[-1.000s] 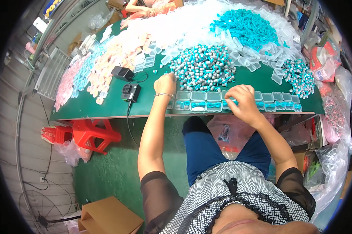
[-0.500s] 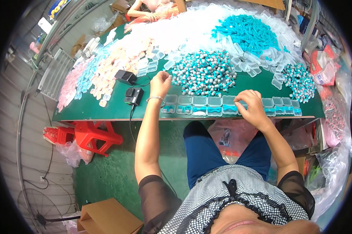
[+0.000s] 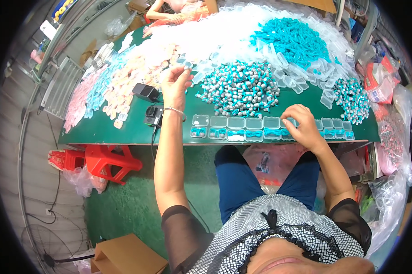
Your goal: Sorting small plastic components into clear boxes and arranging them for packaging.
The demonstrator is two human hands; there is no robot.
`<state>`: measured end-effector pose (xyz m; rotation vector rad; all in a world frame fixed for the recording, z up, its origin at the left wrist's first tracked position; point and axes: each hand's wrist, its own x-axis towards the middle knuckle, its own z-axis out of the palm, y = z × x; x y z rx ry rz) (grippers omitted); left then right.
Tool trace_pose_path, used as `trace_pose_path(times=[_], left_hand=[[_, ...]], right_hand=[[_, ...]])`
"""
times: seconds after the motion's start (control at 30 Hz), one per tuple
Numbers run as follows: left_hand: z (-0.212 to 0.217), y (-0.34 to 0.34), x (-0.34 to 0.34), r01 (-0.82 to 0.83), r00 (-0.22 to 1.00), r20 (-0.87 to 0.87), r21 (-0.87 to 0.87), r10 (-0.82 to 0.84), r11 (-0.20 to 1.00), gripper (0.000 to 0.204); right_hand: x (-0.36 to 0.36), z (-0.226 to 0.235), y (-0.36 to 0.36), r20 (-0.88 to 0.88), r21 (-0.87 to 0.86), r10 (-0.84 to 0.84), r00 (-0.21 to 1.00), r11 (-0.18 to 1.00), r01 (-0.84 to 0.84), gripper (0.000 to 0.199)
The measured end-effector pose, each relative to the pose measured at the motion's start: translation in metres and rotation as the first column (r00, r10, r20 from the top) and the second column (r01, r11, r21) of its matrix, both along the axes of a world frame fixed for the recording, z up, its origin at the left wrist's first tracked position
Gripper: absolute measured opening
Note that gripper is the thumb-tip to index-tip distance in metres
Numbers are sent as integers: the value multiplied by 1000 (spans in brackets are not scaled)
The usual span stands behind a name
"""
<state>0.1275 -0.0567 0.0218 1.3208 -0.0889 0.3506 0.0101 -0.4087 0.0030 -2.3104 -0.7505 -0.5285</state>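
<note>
A row of small clear plastic boxes (image 3: 245, 134) lies along the near table edge, lids folded back. Teal strips show in several; the two leftmost hold grey-and-teal pieces. My right hand (image 3: 302, 128) hovers over the row's right half, thumb and fingers apart and curved; its palm hides some boxes. Left of a big heap of small grey-and-teal plugs (image 3: 240, 86), my left hand (image 3: 175, 82) is raised with curled fingers. A pale spot shows at its fingertips, too small to name. Peach pieces (image 3: 137, 75) and loose clear boxes lie around that hand.
Two black devices (image 3: 146, 91) with a cable lie left of my left forearm. Teal strips (image 3: 292, 41) are heaped at the back right, and more plugs (image 3: 352, 100) at far right. Another person's arm (image 3: 162, 16) is across the table. Red stools (image 3: 110, 160) stand below left.
My left hand has moved left and away from me, from beside the plug heap toward the loose clear boxes and peach pieces. My right hand stays over the box row, little changed.
</note>
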Motion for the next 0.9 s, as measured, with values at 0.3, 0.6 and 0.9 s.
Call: trace_pose_path(times=[0.3, 0.6, 0.9], left_hand=[[6, 2, 37, 195, 979, 33, -453, -203, 870, 20], [-11, 20, 56, 206, 978, 84, -510, -190, 835, 29], [-24, 48, 6, 69, 994, -37, -474, -98, 878, 21]], right_hand=[[2, -2, -7, -45, 11, -19, 999, 1000, 20, 7], [6, 4, -3, -36, 48, -10, 999, 999, 12, 11], [8, 11, 12, -71, 37, 55, 996, 998, -52, 11]])
